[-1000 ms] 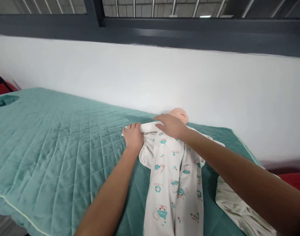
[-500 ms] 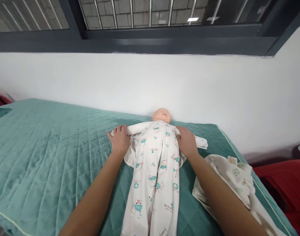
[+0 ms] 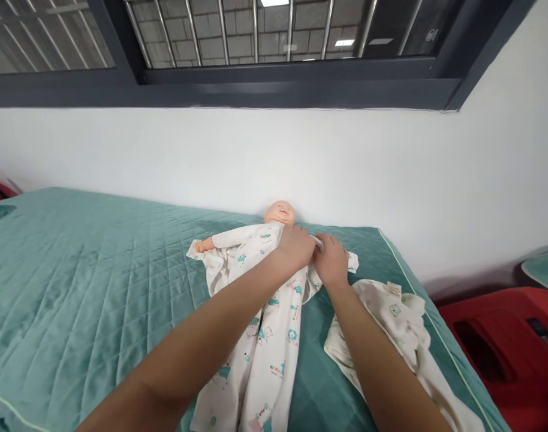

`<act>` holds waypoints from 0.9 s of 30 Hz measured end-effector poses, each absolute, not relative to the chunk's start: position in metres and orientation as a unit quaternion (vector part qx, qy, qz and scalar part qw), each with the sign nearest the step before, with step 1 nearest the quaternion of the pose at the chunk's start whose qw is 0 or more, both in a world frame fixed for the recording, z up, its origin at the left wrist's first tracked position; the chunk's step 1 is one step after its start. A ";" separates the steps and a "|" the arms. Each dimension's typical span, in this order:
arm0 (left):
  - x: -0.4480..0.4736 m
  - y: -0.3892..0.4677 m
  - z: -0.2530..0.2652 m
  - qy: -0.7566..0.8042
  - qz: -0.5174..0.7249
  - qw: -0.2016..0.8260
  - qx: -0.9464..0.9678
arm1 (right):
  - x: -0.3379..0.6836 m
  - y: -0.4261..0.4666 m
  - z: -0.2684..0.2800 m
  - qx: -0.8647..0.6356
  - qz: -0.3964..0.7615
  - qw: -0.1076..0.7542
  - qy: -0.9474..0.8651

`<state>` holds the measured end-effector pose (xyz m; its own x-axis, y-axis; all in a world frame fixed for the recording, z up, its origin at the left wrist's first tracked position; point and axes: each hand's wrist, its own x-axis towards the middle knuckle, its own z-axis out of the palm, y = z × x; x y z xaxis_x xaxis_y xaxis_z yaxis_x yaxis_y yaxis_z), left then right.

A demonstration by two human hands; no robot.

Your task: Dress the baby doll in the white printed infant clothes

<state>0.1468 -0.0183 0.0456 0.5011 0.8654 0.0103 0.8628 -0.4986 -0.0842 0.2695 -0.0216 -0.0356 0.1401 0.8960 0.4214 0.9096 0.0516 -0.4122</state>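
A baby doll (image 3: 279, 212) lies on its back, head toward the wall. Over its body is a white romper (image 3: 267, 336) printed with small teal and red figures. My left hand (image 3: 297, 246) reaches across the doll's chest to the shoulder on the right, its fingers closed on the romper's cloth. Right beside it, my right hand (image 3: 331, 259) grips the romper's sleeve on that side, and the sleeve's end pokes out beyond it. On the left, the doll's arm (image 3: 213, 243) lies stretched out in a white sleeve, its hand showing on the cloth. My hands partly hide the chest.
A teal quilted mat (image 3: 98, 288) covers the bed. A cream garment (image 3: 391, 324) with a tag lies crumpled at the right, under my right forearm. Red plastic furniture (image 3: 508, 342) stands beyond the right edge. Behind are a white wall (image 3: 188, 156) and a dark window frame (image 3: 256, 87).
My left hand has left the sleeve on the left and crossed to the right shoulder beside my right hand. The doll's hand on the left now shows. The view has shifted slightly right.
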 end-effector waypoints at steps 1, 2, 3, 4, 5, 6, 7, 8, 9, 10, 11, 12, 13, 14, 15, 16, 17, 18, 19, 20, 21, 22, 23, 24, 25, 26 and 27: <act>0.157 -0.015 0.043 -0.508 0.029 0.043 -0.859 | 0.270 -0.023 -0.034 -0.686 -0.005 0.311 -0.658; 0.166 -0.013 0.039 -0.516 0.035 0.048 -0.854 | 0.270 -0.024 -0.033 -0.683 0.002 0.312 -0.660; 0.172 -0.012 0.034 -0.522 0.042 0.056 -0.850 | 0.269 -0.025 -0.032 -0.683 0.007 0.311 -0.661; 0.177 -0.012 0.030 -0.527 0.049 0.064 -0.846 | 0.269 -0.025 -0.032 -0.684 0.011 0.307 -0.662; 0.180 -0.012 0.026 -0.532 0.054 0.071 -0.842 | 0.268 -0.026 -0.032 -0.685 0.012 0.303 -0.663; 0.181 -0.012 0.023 -0.537 0.059 0.075 -0.838 | 0.267 -0.026 -0.032 -0.688 0.013 0.297 -0.662; 0.182 -0.011 0.021 -0.542 0.065 0.077 -0.834 | 0.266 -0.027 -0.032 -0.690 0.013 0.293 -0.661; 0.182 -0.010 0.020 -0.548 0.070 0.076 -0.830 | 0.266 -0.026 -0.032 -0.692 0.013 0.292 -0.660; 0.181 -0.008 0.021 -0.552 0.075 0.072 -0.827 | 0.266 -0.026 -0.033 -0.693 0.014 0.294 -0.658; 0.180 -0.005 0.023 -0.555 0.080 0.067 -0.825 | 0.267 -0.026 -0.033 -0.693 0.015 0.298 -0.656; 0.178 -0.001 0.026 -0.558 0.085 0.061 -0.823 | 0.268 -0.025 -0.034 -0.693 0.015 0.305 -0.653; 0.175 0.003 0.029 -0.560 0.091 0.055 -0.821 | 0.269 -0.025 -0.034 -0.692 0.014 0.314 -0.650; 0.172 0.008 0.032 -0.564 0.096 0.049 -0.819 | 0.271 -0.024 -0.034 -0.691 0.012 0.325 -0.645; 0.168 0.012 0.036 -0.568 0.102 0.044 -0.816 | 0.273 -0.024 -0.034 -0.692 0.010 0.336 -0.639; 0.165 0.016 0.039 -0.572 0.107 0.041 -0.812 | 0.274 -0.023 -0.033 -0.693 0.011 0.347 -0.632; 0.162 0.018 0.041 -0.576 0.113 0.038 -0.808 | 0.275 -0.023 -0.033 -0.695 0.014 0.355 -0.625; 0.159 0.020 0.042 -0.579 0.117 0.037 -0.806 | 0.276 -0.022 -0.033 -0.697 0.020 0.360 -0.620; 0.158 0.021 0.043 -0.579 0.121 0.037 -0.805 | 0.276 -0.022 -0.033 -0.700 0.027 0.360 -0.617; 0.158 0.021 0.042 -0.575 0.123 0.036 -0.808 | 0.276 -0.022 -0.032 -0.701 0.035 0.357 -0.616; 0.159 0.021 0.041 -0.566 0.124 0.036 -0.814 | 0.276 -0.022 -0.032 -0.700 0.042 0.354 -0.618; 0.161 0.020 0.039 -0.555 0.124 0.034 -0.822 | 0.275 -0.021 -0.031 -0.700 0.048 0.351 -0.620; 0.164 0.019 0.037 -0.543 0.124 0.033 -0.830 | 0.275 -0.021 -0.031 -0.700 0.052 0.350 -0.620; 0.167 0.018 0.035 -0.533 0.125 0.032 -0.836 | 0.275 -0.021 -0.031 -0.700 0.056 0.350 -0.620; 0.170 0.018 0.033 -0.526 0.128 0.030 -0.840 | 0.274 -0.021 -0.031 -0.701 0.059 0.351 -0.618; 0.173 0.019 0.030 -0.521 0.131 0.028 -0.843 | 0.274 -0.020 -0.030 -0.702 0.060 0.351 -0.616; 0.175 0.019 0.028 -0.517 0.135 0.026 -0.845 | 0.274 -0.020 -0.031 -0.703 0.061 0.351 -0.615; 0.176 0.020 0.026 -0.514 0.139 0.025 -0.846 | 0.274 -0.019 -0.031 -0.704 0.061 0.349 -0.615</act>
<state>0.1761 0.0203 0.0258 0.4328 0.8769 -0.2092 0.8631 -0.4700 -0.1845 0.2738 -0.0193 -0.0308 0.2366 0.9085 0.3444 0.8238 0.0003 -0.5668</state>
